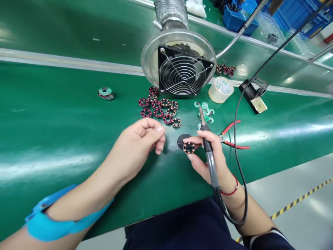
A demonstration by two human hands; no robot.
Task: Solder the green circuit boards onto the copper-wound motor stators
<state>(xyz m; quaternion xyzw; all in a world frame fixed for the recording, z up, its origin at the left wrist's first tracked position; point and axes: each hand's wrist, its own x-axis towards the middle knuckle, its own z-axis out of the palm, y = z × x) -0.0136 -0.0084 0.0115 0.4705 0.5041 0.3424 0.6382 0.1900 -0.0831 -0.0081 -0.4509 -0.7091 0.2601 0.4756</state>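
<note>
Just right of centre, before the fan [183, 74] that stands at 12 o'clock, the coil [185, 148] sits in your right hand [221, 158], pinched between thumb and fingertips and seemingly held off the table [65, 121]. With that same hand you grip the iron [212, 163], its handle lying across the fingers. Your left hand [137, 146] has its thumb drawn against a curled forefinger; you cannot tell from this view whether anything fine is caught between them. What matters most, as I judge it, is the gap from your left fingertips to the coil: it lies between 3 and 4 o'clock from them, near but apart, and at 9 o'clock from your right palm, the right hand being nearer since it has the grip. Being a ring, the coil shows no clear long axis; its round face is turned up toward you, and it overlaps the black disc [183, 137] behind it. The iron's long axis runs from about half past 5 to half past 11, tip pointing away from you, just beside the boards [204, 105], cord [235, 139] looping round to its right. From the held coil, the other coils [156, 104] lie toward 11, the pliers [234, 144] toward 3.
</note>
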